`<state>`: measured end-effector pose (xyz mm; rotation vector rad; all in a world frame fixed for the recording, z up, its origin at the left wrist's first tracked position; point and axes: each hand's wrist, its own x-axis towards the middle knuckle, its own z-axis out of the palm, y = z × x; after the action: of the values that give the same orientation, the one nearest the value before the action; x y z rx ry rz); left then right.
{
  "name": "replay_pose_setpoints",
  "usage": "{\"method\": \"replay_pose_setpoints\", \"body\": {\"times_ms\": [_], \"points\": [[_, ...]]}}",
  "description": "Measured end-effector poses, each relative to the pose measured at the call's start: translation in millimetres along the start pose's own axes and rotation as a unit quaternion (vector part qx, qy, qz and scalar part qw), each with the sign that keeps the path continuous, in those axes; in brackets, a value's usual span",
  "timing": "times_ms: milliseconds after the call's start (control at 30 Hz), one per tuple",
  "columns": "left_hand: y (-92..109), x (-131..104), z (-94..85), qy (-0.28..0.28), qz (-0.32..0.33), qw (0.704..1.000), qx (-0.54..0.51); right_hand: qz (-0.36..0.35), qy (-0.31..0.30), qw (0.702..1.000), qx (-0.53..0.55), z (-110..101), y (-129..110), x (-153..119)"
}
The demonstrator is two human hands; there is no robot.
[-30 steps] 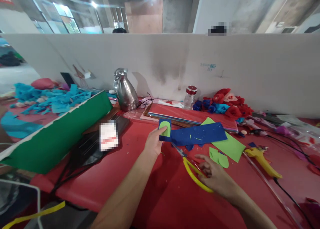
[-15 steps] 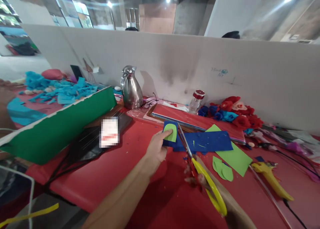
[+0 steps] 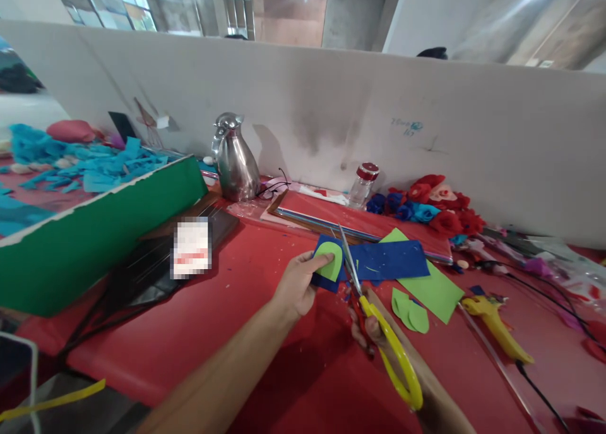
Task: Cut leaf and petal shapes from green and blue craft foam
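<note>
My left hand (image 3: 297, 283) pinches a small blue sheet (image 3: 326, 281) with a rounded green piece (image 3: 334, 265) lying on it under the thumb. My right hand (image 3: 372, 333) is closed on scissors (image 3: 392, 352) with yellow and red handles. The scissor blades point up and away, parted slightly, just right of the blue sheet's edge. Behind the blades a long blue strip (image 3: 395, 260) lies across a green sheet (image 3: 438, 292). Several cut green pieces (image 3: 411, 313) rest right of my right hand.
A steel jug (image 3: 238, 162) and a red-lidded jar (image 3: 363, 184) stand near the wall. Paper flowers (image 3: 433, 210) lie at the back right, a yellow glue gun (image 3: 497, 328) at right. A green panel (image 3: 108, 232) and black bag (image 3: 151, 266) are left.
The view has shifted slightly, moving the table items left in the picture. The green piece looks turned a little, and the scissor blades remain beside the blue sheet.
</note>
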<state>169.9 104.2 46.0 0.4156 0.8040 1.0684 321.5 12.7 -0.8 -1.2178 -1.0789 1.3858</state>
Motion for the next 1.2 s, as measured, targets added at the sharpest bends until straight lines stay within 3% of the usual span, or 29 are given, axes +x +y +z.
{"method": "replay_pose_setpoints", "body": {"times_ms": [233,467,767,1200], "points": [[-1,1,-2.6,-0.007,-0.001,1.0,0.015,0.039,0.001,0.999,0.004,13,-6,1],[4,6,-8.0,-0.025,-0.01,0.999,0.032,0.077,0.022,0.997,0.007,11,-9,1],[17,5,-9.5,-0.043,-0.038,0.997,0.048,0.11,0.069,0.991,0.015,12,-30,-7],[27,9,-18.8,-0.068,-0.048,0.992,0.098,0.069,0.018,0.997,-0.008,-5,-15,-5]]}}
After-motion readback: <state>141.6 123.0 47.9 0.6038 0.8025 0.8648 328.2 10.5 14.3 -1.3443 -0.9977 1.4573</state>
